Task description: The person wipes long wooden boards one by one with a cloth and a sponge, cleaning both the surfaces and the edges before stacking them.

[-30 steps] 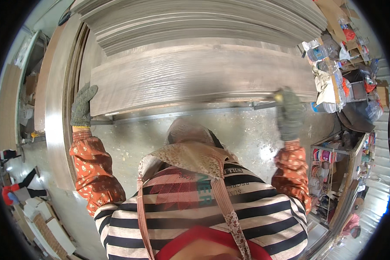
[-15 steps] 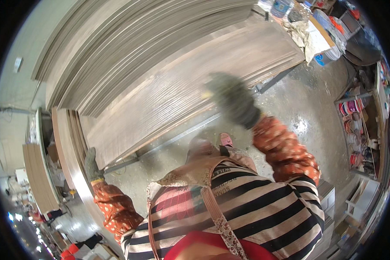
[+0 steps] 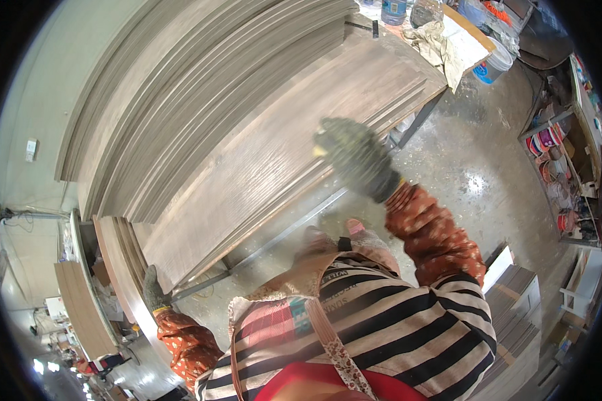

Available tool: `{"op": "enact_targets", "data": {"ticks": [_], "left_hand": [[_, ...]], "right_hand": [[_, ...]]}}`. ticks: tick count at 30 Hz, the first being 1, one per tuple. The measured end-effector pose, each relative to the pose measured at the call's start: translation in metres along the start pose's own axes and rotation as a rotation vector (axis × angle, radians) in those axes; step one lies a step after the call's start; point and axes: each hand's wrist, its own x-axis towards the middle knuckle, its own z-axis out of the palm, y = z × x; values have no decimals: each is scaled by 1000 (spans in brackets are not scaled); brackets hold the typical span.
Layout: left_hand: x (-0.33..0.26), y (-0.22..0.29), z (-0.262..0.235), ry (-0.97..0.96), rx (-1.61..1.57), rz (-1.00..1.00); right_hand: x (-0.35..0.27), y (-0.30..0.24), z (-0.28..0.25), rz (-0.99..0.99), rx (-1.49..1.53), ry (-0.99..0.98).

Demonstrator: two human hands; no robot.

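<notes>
A wood-grain board (image 3: 267, 177) lies flat on top of a low pile in front of me. My right hand (image 3: 354, 157), in a dark grey-green work glove, is over the board's near edge. Its fingers are closed, and a small yellow tip pokes out at their left side; what it belongs to is hidden. My left hand (image 3: 155, 289), gloved alike, is at the board's near left corner, its fingers stretched along the end. Whether that hand presses on the board or only touches it, I cannot tell.
Tall stacks of grey-brown panels (image 3: 201, 87) rise behind the board. More long strips (image 3: 120, 254) stand at the left. A crumpled cloth (image 3: 429, 45), bottles (image 3: 394, 10) and a white bucket (image 3: 495, 63) sit at the far right. Shelving with spools (image 3: 545, 140) stands right; stacked panels (image 3: 515, 321) are behind.
The whole view has shifted and turned slightly. My right hand, blurred before, is sharper now and still over the board. My left hand stays by the corner.
</notes>
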Motion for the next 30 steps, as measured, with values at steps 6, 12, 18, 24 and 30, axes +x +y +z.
{"op": "enact_targets", "data": {"ticks": [6,12,18,24,30], "left_hand": [[5,-4,-7,-95,-98,26],[26,-8,-19,-65,73,89],[51,-19,-57,-202,254,109],[14,1,-3,-293,-124,-164],[41,-16,-61,-133,1502,508]], "right_hand": [[-16,128,-70,196,-500,158],[-11,49,-29,428,-169,189],[-41,-79,31,-235,320,-55],[-20,66,-39,-30,-35,129],[-35,205,-88,605,-196,349]]}}
